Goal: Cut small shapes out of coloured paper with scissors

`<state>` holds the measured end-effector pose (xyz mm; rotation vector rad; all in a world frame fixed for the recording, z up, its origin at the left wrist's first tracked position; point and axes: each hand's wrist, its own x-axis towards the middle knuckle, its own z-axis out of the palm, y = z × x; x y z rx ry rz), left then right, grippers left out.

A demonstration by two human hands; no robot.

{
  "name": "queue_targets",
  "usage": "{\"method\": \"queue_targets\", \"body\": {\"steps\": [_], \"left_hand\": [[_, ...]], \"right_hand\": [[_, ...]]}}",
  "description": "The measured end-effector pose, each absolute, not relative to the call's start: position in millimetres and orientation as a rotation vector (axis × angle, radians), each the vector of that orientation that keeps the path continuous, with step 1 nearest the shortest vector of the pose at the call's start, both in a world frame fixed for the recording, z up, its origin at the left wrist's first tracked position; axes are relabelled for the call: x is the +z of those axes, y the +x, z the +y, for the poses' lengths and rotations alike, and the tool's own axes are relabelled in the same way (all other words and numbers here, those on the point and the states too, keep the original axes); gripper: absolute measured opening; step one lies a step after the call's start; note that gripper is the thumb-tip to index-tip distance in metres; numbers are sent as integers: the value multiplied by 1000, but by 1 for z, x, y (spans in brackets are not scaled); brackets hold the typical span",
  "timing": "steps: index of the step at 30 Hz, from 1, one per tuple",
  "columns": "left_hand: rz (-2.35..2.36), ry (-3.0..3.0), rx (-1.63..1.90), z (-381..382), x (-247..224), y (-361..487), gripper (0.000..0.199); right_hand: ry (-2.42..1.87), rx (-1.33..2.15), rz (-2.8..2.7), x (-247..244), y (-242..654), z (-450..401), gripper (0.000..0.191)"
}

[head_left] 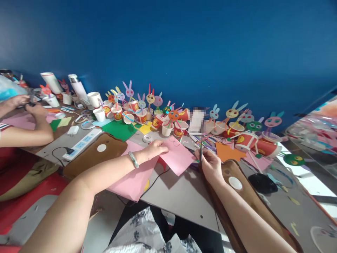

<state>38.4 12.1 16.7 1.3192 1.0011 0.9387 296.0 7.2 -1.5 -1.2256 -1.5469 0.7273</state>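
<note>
My left hand (154, 150), with a bracelet on its wrist, pinches the left edge of a pink paper sheet (179, 159). Small circles are drawn near the top of that sheet. On the right, my right hand (210, 163) is closed around scissors (201, 149), whose blades point up and away beside the sheet's right corner. Whether the blades touch the paper is hard to tell. A larger pink sheet (134, 179) lies under my left forearm and hangs over the table's front edge.
Paper cups with rabbit faces (167, 129) line the blue wall. Brown pads (92, 158) flank the work area, beside a power strip (85, 142). A black cable crosses the table (179, 196). Orange paper (230, 151) lies right. Another person's hands (35, 107) work at left.
</note>
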Motion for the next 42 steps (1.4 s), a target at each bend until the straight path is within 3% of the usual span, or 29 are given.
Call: {"method": "queue_targets", "body": {"steps": [13,18,21,25,33,42], "left_hand": [[870,1660,418,-1,14,37,20],[887,1516,431,-3,10,35,34],[891,1416,450,-4,12,35,31],[897,1343,593,-4,10,36,22],[827,1255,667,-17,9,41,30],[1324,1407,658,-11,-8,38,37]], "right_hand": [[-1143,1081,-1935,-8,280,-22,33],[-1126,1179,-1923,-15,278,-25,23],[-1146,1244,-1873,-18,278,-24,19],[-1167,1414,-1624,-20,277,-23,27],[-1057,1558,-1127,-16,276,-18,40],[-1107,1503,-1210,-22,277,-15,38]]}}
